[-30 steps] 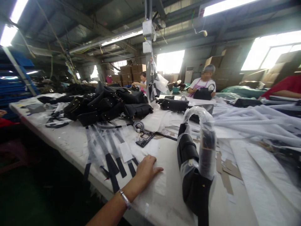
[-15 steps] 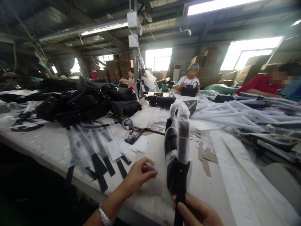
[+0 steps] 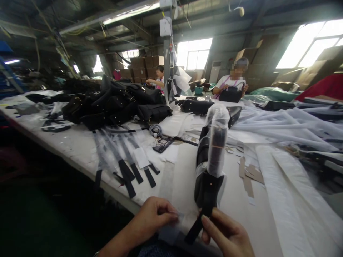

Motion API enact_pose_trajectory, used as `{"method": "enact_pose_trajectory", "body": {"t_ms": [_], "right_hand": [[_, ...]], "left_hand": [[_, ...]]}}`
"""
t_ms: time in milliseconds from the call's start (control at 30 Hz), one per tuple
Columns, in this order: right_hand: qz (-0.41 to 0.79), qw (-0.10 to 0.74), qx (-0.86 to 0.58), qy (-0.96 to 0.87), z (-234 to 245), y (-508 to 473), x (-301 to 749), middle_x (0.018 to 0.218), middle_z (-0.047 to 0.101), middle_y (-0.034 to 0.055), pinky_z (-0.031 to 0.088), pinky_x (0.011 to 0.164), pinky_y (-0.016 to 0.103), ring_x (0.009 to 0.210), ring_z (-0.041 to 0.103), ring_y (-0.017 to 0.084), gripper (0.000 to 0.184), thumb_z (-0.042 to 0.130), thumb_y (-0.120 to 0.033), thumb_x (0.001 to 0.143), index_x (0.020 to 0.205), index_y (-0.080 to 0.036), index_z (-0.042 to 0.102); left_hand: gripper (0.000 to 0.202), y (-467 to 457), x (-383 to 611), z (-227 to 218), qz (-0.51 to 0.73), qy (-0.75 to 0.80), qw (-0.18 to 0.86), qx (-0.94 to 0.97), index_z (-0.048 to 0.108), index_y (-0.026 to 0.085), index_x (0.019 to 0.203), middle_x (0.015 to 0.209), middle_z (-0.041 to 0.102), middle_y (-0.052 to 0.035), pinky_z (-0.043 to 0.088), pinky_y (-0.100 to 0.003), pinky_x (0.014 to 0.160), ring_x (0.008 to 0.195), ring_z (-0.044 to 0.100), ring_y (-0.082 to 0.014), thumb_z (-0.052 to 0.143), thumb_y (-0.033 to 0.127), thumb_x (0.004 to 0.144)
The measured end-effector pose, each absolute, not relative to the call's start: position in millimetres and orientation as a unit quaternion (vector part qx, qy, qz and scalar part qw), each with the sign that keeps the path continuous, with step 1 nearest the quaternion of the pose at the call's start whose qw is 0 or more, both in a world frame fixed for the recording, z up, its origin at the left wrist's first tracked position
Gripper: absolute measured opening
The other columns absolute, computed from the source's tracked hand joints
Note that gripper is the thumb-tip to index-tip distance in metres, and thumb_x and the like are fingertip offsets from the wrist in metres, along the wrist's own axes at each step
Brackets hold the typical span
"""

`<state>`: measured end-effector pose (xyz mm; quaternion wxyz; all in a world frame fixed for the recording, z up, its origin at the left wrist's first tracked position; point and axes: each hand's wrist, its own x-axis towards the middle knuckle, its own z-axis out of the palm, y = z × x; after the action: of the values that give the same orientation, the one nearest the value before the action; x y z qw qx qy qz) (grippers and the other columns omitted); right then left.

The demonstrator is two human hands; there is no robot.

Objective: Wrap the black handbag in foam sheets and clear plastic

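Observation:
A black handbag [image 3: 207, 167] stands on the white table [image 3: 80, 146] in front of me, its arched handle [image 3: 218, 139] wrapped in clear plastic. My right hand [image 3: 226, 235] pinches the end of the bag's black strap [image 3: 197, 223] at the bottom of the view. My left hand [image 3: 154, 219] is closed in a pinch on a thin clear plastic sleeve [image 3: 174, 223] just left of the strap end. Both hands sit at the table's near edge, close together.
Several plastic-wrapped black straps [image 3: 123, 160] lie to the left, a pile of black bags [image 3: 118, 103] behind them. A phone [image 3: 163, 144] rests mid-table. White wrapping sheets [image 3: 284, 128] and cardboard scraps [image 3: 249, 175] cover the right. Two people [image 3: 233, 84] work across the table.
My left hand lifted off the table, pinched the clear sleeve and drew it toward me. My right hand came into view holding the strap end; the two hands have come together.

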<state>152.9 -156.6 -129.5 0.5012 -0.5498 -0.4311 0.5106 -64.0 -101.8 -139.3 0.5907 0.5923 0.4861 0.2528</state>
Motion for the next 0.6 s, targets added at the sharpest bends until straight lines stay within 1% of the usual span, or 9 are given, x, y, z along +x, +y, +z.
{"method": "enact_pose_trajectory", "body": {"t_ms": [100, 200, 300, 433, 600], "right_hand": [[0.467, 0.532, -0.566, -0.422, -134.2, -158.9, 153.7, 0.051, 0.063, -0.0003, 0.051, 0.060, 0.021, 0.056, 0.062, 0.016, 0.031, 0.077, -0.051, 0.075, 0.081, -0.021, 0.078], [0.426, 0.551, -0.583, -0.419, -139.6, -159.1, 154.1, 0.053, 0.064, -0.0004, 0.053, 0.065, 0.020, 0.059, 0.063, 0.016, 0.031, 0.077, -0.048, 0.076, 0.088, -0.020, 0.078], [0.420, 0.561, -0.580, -0.416, -141.8, -159.6, 151.9, 0.053, 0.063, -0.0007, 0.053, 0.064, 0.020, 0.059, 0.062, 0.015, 0.031, 0.076, -0.048, 0.077, 0.091, -0.020, 0.078], [0.434, 0.552, -0.575, -0.420, -139.2, -161.5, 146.2, 0.054, 0.063, 0.0001, 0.053, 0.060, 0.023, 0.058, 0.062, 0.017, 0.031, 0.076, -0.048, 0.077, 0.087, -0.019, 0.078], [0.435, 0.552, -0.579, -0.414, -138.3, -162.3, 144.6, 0.055, 0.063, 0.0006, 0.053, 0.059, 0.024, 0.058, 0.062, 0.018, 0.031, 0.076, -0.049, 0.077, 0.084, -0.019, 0.077]], "left_hand": [[0.019, -116.5, -64.0, -146.6, 0.239, 0.504, 0.610, 0.563, 0.078, 0.013, 0.075, 0.071, 0.076, -0.0049, 0.046, -0.025, 0.063, 0.069, 0.067, -0.0193, 0.079, 0.031, 0.069], [0.022, -125.2, -62.6, -150.9, 0.226, 0.502, 0.631, 0.547, 0.078, 0.012, 0.073, 0.071, 0.076, -0.0048, 0.046, -0.024, 0.062, 0.068, 0.067, -0.0186, 0.084, 0.032, 0.064], [0.022, -129.0, -60.7, -151.2, 0.222, 0.493, 0.632, 0.555, 0.079, 0.014, 0.075, 0.073, 0.077, -0.0047, 0.047, -0.023, 0.062, 0.068, 0.068, -0.0185, 0.084, 0.033, 0.065], [0.017, -131.3, -58.2, -147.4, 0.226, 0.477, 0.631, 0.568, 0.079, 0.015, 0.077, 0.075, 0.078, -0.0038, 0.048, -0.023, 0.065, 0.071, 0.070, -0.0188, 0.082, 0.030, 0.069], [0.014, -131.3, -56.7, -141.6, 0.227, 0.473, 0.642, 0.559, 0.079, 0.016, 0.076, 0.073, 0.077, -0.0025, 0.046, -0.022, 0.061, 0.069, 0.068, -0.0175, 0.081, 0.028, 0.070]]}}
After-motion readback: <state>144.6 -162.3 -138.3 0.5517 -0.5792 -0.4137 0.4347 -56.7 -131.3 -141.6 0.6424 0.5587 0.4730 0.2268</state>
